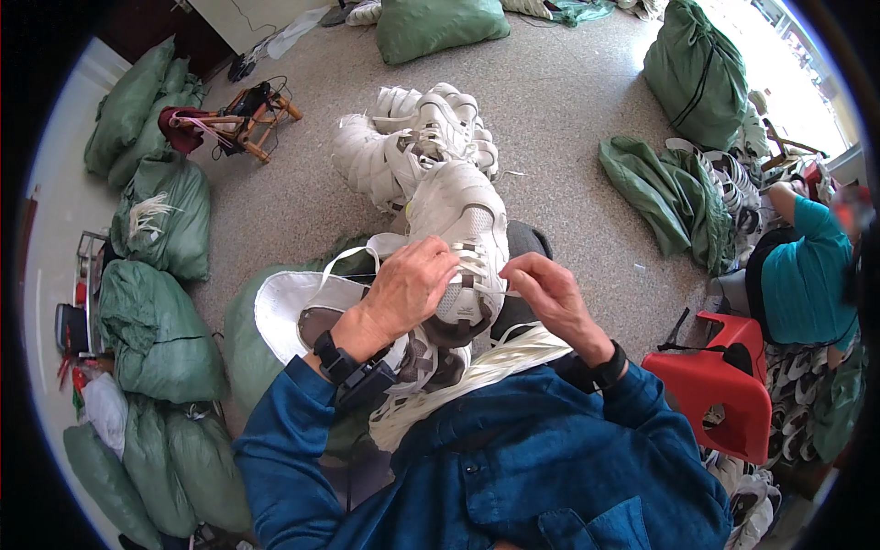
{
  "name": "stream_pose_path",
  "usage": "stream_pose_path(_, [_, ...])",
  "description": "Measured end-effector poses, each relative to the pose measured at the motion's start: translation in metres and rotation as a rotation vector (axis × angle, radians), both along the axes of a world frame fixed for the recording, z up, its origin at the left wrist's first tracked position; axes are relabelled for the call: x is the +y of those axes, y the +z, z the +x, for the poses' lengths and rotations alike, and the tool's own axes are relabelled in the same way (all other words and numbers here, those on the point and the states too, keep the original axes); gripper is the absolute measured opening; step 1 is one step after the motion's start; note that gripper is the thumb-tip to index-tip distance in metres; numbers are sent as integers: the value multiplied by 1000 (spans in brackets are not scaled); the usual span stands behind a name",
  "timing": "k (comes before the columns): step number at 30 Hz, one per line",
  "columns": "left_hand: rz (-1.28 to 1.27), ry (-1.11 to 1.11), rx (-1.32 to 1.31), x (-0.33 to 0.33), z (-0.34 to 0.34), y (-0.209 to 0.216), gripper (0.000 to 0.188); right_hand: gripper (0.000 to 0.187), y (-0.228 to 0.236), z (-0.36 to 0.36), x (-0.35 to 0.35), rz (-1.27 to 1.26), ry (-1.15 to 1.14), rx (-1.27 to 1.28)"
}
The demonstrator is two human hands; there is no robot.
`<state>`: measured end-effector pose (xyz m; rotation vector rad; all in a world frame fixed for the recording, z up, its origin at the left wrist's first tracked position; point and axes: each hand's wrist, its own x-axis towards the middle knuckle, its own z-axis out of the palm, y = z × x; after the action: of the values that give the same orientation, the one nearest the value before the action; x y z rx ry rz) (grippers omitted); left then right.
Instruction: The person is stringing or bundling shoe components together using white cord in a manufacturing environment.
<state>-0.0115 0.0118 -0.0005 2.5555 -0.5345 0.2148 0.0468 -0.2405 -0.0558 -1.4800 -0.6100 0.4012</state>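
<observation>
A white and grey sneaker (458, 206) lies in front of me with its toe pointing away. Its tongue and eyelets face up between my hands. My left hand (408, 289) is closed at the left eyelet row, its fingertips on a white shoelace (470, 259); part of the grip is hidden behind the knuckles. From that hand a loop of lace (341, 261) bends away to the left. At the right eyelets my right hand (553, 298) pinches a lace between thumb and forefinger. A bundle of loose white laces (495, 362) lies across my lap.
Stacked white shoes (371, 160) stand just beyond the sneaker. Another white shoe piece (280, 312) sits at my left. Green sacks (156, 330) line the left wall. A red plastic stool (724, 390) and a person in a teal shirt (811, 275) are at the right.
</observation>
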Motion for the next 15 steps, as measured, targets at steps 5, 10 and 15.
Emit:
stream_pose_path(5, [109,11,20,-2,14,3,15,13,4,6,33,-288,-103,-511])
stream_pose_path(10, [245,-4,14,-8,21,-2,13,17,8,11,43,-447,-71,-643])
stream_pose_path(15, [517,-99,-16,-17,25,-1,15,18,11,21,49,-537,50,-722])
